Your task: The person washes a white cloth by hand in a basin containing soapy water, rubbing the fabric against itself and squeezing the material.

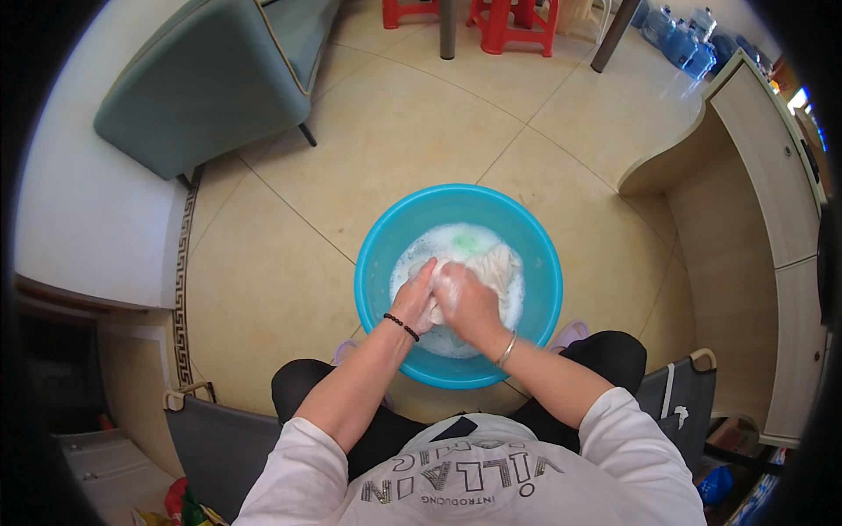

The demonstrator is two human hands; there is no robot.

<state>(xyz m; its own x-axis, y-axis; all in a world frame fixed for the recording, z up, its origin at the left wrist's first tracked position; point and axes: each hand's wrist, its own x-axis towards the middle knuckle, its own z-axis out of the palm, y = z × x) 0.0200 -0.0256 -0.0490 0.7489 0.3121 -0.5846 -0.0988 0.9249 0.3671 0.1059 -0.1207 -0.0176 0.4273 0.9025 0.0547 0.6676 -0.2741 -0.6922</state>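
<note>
A round blue plastic basin (458, 378) stands on the floor in front of my knees, holding sudsy water (434, 240) with a faint green patch in the foam. Bunched white cloth (496, 266) lies partly in the suds and runs up between my hands. My left hand (416, 296), with a dark bead bracelet at the wrist, presses against the cloth from the left. Wet with foam, my right hand (467, 296) is closed on the cloth from the right and looks slightly blurred. A metal bangle circles that wrist. The cloth's underside is hidden by my hands.
Beige floor tiles (276, 263) surround the basin. A grey-green sofa (210, 92) is at upper left, and a wooden cabinet (730, 263) along the right. Red plastic stools (516, 26) and blue water bottles (684, 46) are at the far side. Grey fabric seating (220, 447) is under me.
</note>
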